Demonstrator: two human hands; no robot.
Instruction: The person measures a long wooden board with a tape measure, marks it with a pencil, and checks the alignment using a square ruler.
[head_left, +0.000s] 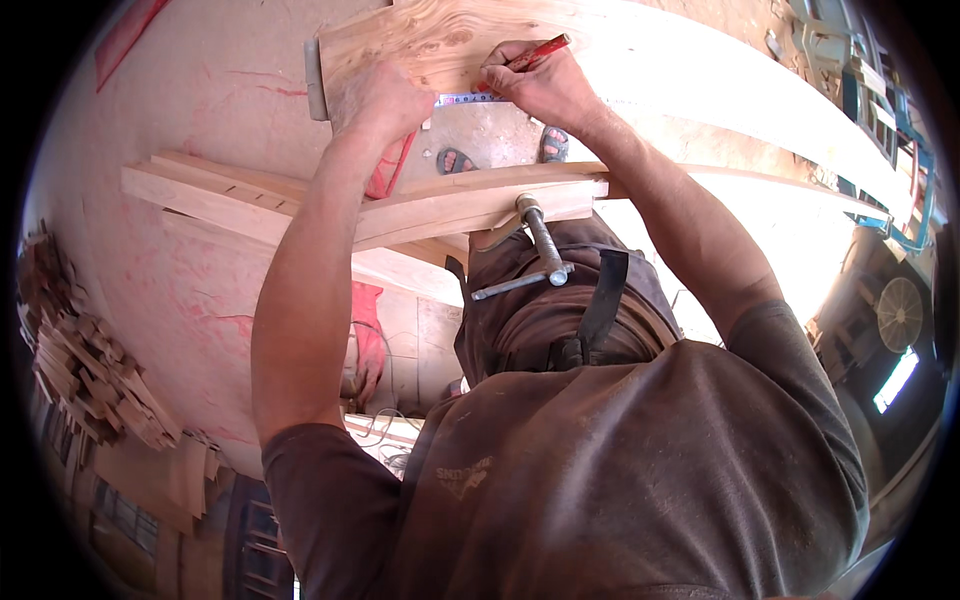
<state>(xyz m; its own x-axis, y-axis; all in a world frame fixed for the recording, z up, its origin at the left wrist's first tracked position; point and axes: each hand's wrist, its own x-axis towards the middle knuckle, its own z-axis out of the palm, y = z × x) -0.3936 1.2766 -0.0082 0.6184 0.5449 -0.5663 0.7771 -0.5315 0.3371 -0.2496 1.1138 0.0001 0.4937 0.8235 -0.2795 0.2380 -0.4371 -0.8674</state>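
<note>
A wide, pale wooden board (425, 45) with knots in its grain lies at the far side. At its near edge my left hand (378, 100) is closed, its fingertips hidden. A tape measure's blade (466, 99) stretches from that hand along the edge towards my right hand. My right hand (548, 88) grips a red carpenter's pencil (540, 53), its tip hidden by the fingers and low by the blade. Closer to my body, a metal screw clamp (542, 240) with a cross handle sits against a long curved timber (440, 217).
A metal piece (315, 80) stands at the board's left end. More timbers (215, 195) lie crosswise before my waist. Stacked wood offcuts (95, 375) lie at the far left, red cloth (367, 335) below the timbers. Blue metal framework (915, 190) and a round fan (899, 314) are at right.
</note>
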